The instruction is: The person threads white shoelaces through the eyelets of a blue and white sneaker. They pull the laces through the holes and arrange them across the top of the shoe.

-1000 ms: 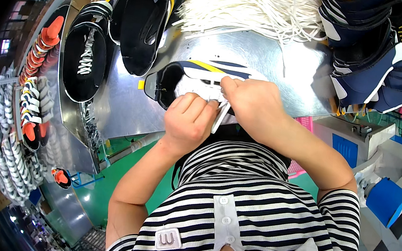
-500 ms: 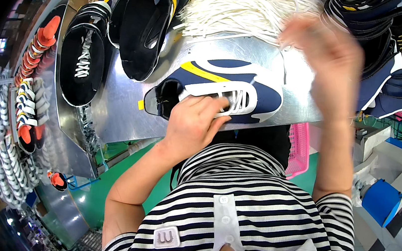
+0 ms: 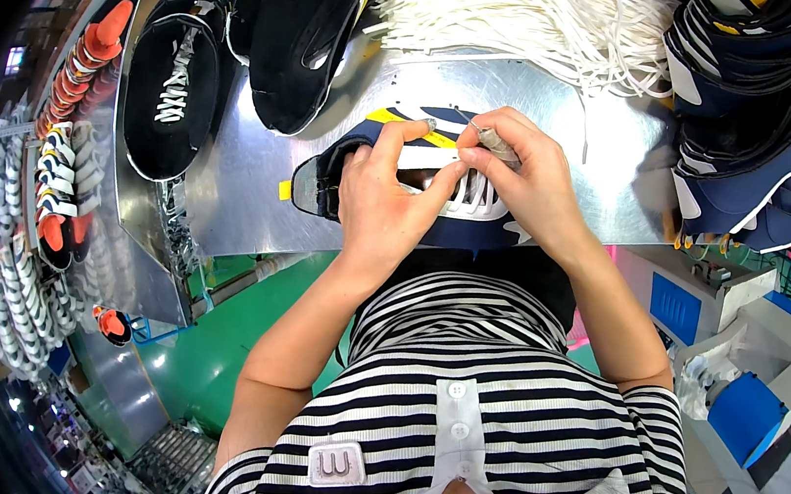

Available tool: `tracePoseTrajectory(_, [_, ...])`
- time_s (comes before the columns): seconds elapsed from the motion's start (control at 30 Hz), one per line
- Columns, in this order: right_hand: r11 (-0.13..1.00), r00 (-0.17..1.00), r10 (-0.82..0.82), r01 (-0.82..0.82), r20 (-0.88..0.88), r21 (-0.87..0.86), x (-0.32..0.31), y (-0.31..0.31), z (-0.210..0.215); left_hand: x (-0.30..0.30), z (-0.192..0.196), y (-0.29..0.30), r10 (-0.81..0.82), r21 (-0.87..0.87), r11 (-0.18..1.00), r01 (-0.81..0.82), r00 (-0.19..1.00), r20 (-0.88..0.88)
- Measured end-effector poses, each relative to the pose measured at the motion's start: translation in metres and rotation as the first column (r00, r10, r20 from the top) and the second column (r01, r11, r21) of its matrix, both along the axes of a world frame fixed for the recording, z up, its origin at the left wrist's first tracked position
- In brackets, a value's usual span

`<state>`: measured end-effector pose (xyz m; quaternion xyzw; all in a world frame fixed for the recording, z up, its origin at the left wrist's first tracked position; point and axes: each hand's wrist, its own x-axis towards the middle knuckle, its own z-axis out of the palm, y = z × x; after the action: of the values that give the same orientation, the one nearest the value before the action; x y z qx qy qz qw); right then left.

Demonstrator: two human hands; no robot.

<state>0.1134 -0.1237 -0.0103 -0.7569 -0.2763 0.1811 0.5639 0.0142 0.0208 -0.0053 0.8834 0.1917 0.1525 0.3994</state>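
A navy, white and yellow shoe upper lies sideways on the metal table, its heel opening to the left. White lace crosses its eyelet rows. My left hand holds the upper at its collar and tongue, thumb and forefinger arched over the lacing. Something grey covers the left forefinger's tip. Over the upper's middle, my right hand pinches a thin metal-tipped tool with a wrapped, greyish handle. Its point aims up and left, above the upper's far side. My right thumb is close to my left thumb.
A heap of loose white laces lies along the table's far side. Stacked navy uppers stand at the right. Black-lined uppers rest at the left, one laced. A grey and blue machine stands right of the table.
My right hand has come down and left from the lace heap to the upper, and the tool now shows in it. My left forefinger and thumb have spread apart over the lacing.
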Motion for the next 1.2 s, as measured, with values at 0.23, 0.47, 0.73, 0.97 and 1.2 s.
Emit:
tracePoseTrajectory(0.23, [0.986, 0.998, -0.014, 0.005, -0.054, -0.166, -0.016, -0.027, 0.021, 0.000, -0.001, -0.004, 0.064, 0.061, 0.996, -0.068, 0.996, 0.070])
tracePoseTrajectory(0.47, [0.978, 0.978, 0.059, -0.017, 0.198, -0.208, -0.015, -0.026, 0.027, -0.002, 0.004, -0.004, 0.032, 0.034, 0.999, -0.033, 0.999, 0.023])
tracePoseTrajectory(0.73, [0.971, 0.940, 0.122, -0.047, 0.318, -0.233, -0.013, -0.018, 0.026, -0.006, -0.007, -0.002, 0.001, -0.011, 1.000, 0.001, 0.989, 0.149])
tracePoseTrajectory(0.97, [0.928, 0.737, 0.241, 0.015, 0.631, -0.373, -0.022, 0.017, 0.014, -0.009, -0.006, -0.009, -0.113, 0.102, 0.991, 0.088, 0.958, 0.264])
tracePoseTrajectory(1.2, [0.931, 0.954, 0.101, 0.009, 0.281, -0.364, -0.005, -0.037, 0.052, -0.014, -0.003, 0.003, 0.076, -0.386, 0.922, -0.020, 0.988, 0.131])
